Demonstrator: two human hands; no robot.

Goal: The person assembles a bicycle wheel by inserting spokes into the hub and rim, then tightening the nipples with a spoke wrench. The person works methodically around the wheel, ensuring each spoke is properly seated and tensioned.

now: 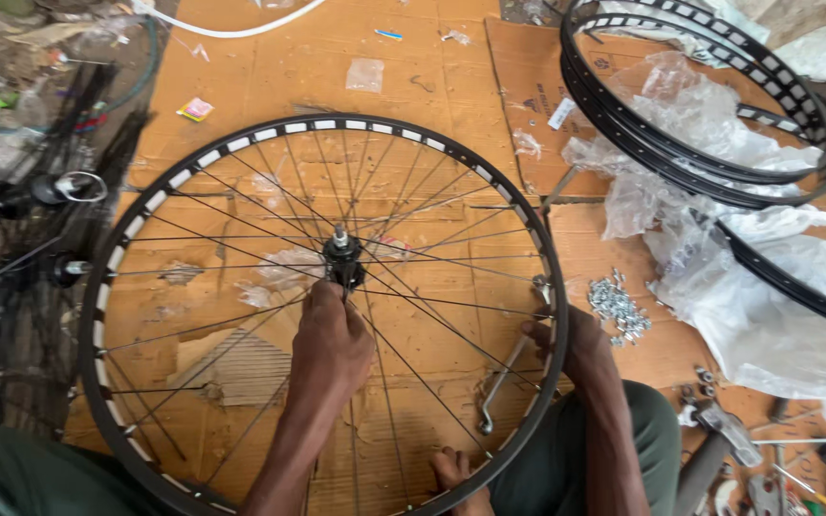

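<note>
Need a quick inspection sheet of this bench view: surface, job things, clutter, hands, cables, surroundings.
Surface: flattened cardboard on the ground.
Job's things: spoked bicycle wheel lying flat, hub at centre.
Clutter: pile of spoke nipples, crumpled plastic wrap, tools at lower right.
Grippers: left hand at the spokes by the hub; right hand on the rim.
Cables: white cord at the top edge.
Surroundings: stacked black rims, loose spokes at left.
</note>
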